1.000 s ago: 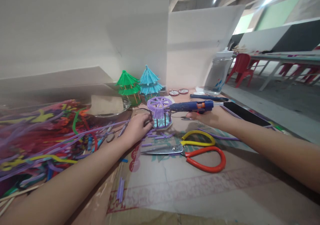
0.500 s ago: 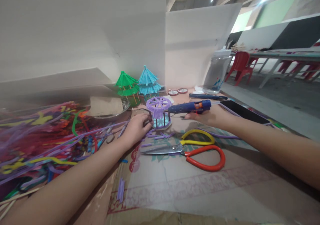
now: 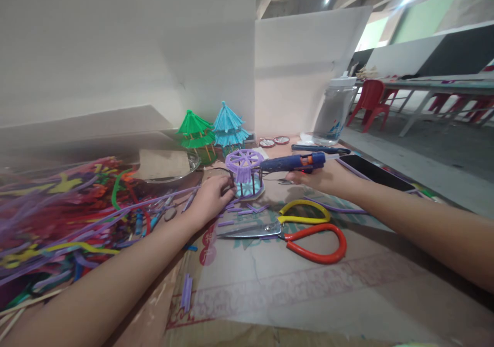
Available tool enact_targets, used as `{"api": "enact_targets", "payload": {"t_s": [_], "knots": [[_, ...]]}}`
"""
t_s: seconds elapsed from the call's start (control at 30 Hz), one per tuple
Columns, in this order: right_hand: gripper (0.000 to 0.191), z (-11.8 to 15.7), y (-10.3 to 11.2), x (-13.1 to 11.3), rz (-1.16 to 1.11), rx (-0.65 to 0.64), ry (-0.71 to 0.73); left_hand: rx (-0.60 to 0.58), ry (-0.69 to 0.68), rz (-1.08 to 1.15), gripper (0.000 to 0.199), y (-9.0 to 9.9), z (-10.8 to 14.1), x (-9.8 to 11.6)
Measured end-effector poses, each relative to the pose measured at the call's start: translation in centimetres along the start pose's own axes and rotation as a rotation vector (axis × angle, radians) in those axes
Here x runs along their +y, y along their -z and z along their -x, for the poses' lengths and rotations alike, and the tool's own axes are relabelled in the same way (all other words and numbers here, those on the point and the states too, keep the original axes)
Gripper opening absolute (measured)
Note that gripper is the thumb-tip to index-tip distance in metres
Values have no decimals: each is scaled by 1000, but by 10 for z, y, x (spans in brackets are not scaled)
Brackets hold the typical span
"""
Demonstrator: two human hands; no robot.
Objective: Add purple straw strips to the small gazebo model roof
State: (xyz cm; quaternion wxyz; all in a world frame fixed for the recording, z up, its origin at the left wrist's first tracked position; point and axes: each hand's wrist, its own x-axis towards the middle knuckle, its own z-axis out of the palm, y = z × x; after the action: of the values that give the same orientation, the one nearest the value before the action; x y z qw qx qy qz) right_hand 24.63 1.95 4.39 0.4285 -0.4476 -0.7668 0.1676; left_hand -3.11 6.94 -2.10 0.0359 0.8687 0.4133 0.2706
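A small purple pavilion model (image 3: 244,160) made of pipe cleaners stands on a light blue base with dark posts. My left hand (image 3: 214,195) is closed at its left side, fingers curled against the edge of the base. In my right hand (image 3: 322,176) is a blue hot glue gun (image 3: 287,163), its nozzle at the right side of the purple roof rim. Short purple pipe cleaner pieces (image 3: 247,209) lie in front of the model. Closer to me rest large scissors (image 3: 270,228) with one yellow and one red handle.
Green (image 3: 195,129) and blue (image 3: 228,125) model pavilions stand behind. Coloured pipe cleaners (image 3: 57,208) are heaped at left beside a metal bowl (image 3: 193,168). A clear bottle (image 3: 336,111), a utility knife (image 3: 320,149) and a phone (image 3: 376,172) sit at the right. White boards (image 3: 216,53) rise behind.
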Motion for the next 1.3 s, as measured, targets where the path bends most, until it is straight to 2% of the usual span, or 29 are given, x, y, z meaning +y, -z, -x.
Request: {"api": "enact_targets", "payload": {"t_s": [0.1,0.57,0.87,1.1,1.3], "knots": [[35,0,1,0,43,-60,23,-2,0,7,13,0,0,0],[19,-1,4,-1,81,-42,101,0,-17,-10,15,0,0,-1],[27,1,4,6,76,-94,-5,0,-14,-11,16,0,0,-1],[37,2,7,3,99,-112,29,-1,-16,-11,16,-1,0,-2],[37,3,10,2,101,-135,44,-5,-12,-5,16,-1,0,-2]]}}
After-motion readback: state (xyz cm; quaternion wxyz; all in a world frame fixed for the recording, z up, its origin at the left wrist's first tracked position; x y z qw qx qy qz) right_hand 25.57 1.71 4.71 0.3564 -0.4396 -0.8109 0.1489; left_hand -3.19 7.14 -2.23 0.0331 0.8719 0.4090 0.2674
